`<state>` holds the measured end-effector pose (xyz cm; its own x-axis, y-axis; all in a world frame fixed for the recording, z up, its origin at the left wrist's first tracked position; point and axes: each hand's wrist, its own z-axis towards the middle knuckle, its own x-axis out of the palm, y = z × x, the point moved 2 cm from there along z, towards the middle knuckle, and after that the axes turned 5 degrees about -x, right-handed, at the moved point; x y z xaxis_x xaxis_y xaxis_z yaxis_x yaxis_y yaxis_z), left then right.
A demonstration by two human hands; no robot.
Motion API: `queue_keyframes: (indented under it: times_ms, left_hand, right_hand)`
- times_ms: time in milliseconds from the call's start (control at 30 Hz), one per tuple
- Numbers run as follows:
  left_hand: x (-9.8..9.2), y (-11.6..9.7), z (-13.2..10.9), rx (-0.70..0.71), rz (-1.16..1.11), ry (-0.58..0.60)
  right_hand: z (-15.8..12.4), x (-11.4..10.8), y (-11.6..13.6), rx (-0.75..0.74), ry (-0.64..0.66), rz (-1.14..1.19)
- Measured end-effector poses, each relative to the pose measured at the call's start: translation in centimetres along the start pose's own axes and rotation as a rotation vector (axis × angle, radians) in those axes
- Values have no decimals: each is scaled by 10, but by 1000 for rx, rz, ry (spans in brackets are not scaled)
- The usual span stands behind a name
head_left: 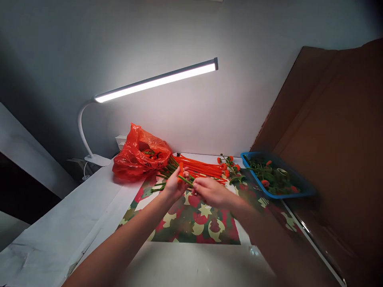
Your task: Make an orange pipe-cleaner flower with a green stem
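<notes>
Between my hands is a small orange pipe-cleaner flower on a green stem. My left hand is closed around it near the orange end, palm turned partly up. My right hand pinches the green stem from the other side; its fingertips are partly hidden. Just beyond my hands lies a bundle of long orange pipe cleaners. Several green stems fan out beside my left hand, their far ends reaching toward a red plastic bag.
The red plastic bag holds more orange flowers. Finished-looking orange flowers lie near a blue tray of greenery. A patterned sheet covers the table. A lit lamp arches overhead; cardboard stands at right.
</notes>
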<state>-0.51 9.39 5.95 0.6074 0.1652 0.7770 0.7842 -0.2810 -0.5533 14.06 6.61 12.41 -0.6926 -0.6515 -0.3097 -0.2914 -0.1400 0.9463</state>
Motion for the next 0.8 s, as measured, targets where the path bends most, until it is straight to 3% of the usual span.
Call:
queue_keyframes:
  times_ms: [100,233,533,800]
  left_hand:
    - [23,-6,10,98,-11,6]
    - [35,-10,13,190,-15,-7]
    - [19,-19,21,289,41,-83]
    - [15,-13,32,413,181,-85]
  right_hand:
    - [14,25,-20,41,-113,169]
    - [28,35,-36,42,-113,374]
    - [27,38,-48,46,-81,525]
    - [28,37,-50,65,-96,600]
